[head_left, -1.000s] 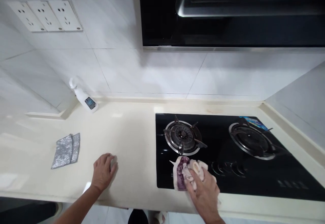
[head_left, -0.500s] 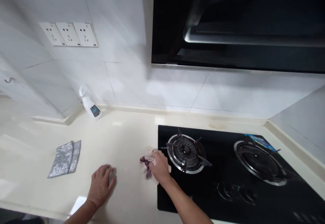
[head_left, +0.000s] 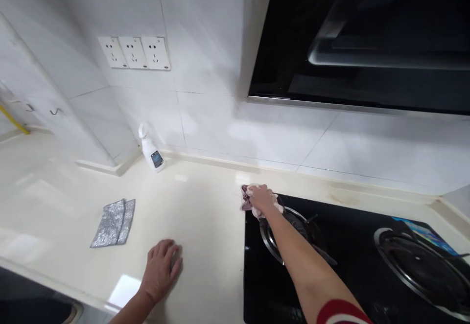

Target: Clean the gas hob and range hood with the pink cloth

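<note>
My right hand (head_left: 262,198) grips a crumpled pink-and-maroon cloth (head_left: 246,200) and presses it on the back left corner of the black gas stove (head_left: 259,270). Part of the cloth hangs over onto the pale countertop (head_left: 209,255). My right forearm crosses above the left burner (head_left: 270,241) and hides much of it. Resting on the countertop, left of the stove, my left hand (head_left: 161,267) holds nothing, its fingers loosely curved and the thumb apart. Beyond it lies a folded silver cloth (head_left: 112,223).
A white spray bottle (head_left: 152,152) stands in the back corner beside the wall ledge. The black range hood (head_left: 360,84) juts out above the stove. Three wall sockets (head_left: 134,53) are at upper left. The right burner (head_left: 418,265) has raised metal supports.
My right hand has moved the cloth from beside the stove's left edge back to its rear left corner. My left hand stays on the countertop. The view has shifted left.
</note>
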Demonstrator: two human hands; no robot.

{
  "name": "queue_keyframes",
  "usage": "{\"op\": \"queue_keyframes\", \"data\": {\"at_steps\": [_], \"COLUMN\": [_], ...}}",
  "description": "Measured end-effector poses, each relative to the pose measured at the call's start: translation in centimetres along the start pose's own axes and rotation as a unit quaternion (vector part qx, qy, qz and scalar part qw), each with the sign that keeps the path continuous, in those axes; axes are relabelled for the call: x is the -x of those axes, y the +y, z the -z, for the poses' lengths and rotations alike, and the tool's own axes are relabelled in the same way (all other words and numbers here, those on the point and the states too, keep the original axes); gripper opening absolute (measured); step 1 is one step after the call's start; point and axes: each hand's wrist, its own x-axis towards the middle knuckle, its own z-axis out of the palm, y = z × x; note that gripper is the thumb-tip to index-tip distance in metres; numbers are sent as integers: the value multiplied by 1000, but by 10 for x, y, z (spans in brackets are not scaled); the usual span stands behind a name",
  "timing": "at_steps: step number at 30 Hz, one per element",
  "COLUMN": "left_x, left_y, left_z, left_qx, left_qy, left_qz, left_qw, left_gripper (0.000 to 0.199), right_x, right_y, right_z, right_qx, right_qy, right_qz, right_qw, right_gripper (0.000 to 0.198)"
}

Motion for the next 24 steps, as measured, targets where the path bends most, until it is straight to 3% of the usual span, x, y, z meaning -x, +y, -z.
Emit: {"op": "queue_keyframes", "data": {"at_steps": [6, 10, 17, 24], "left_x": [0, -1, -2, -3], "left_y": [2, 2, 2, 3], "left_z": [0, 0, -2, -1], "left_qx": [-2, -1, -8, -31], "left_qy": [-14, -19, -27, -26], "left_qz": [-2, 1, 7, 9], "left_qw": [1000, 1000, 1000, 999], "left_gripper": [27, 27, 29, 32], "right_x": [33, 74, 175, 269], "right_y": [-52, -73, -58, -43], "right_z": [-47, -66, -79, -85], "right_qx": [50, 62, 62, -13], "right_qy": [-7, -17, -71, -125], "right_qz": [70, 134, 191, 232], "right_qw": [996, 989, 977, 965], "right_gripper": [35, 34, 33, 30]}}
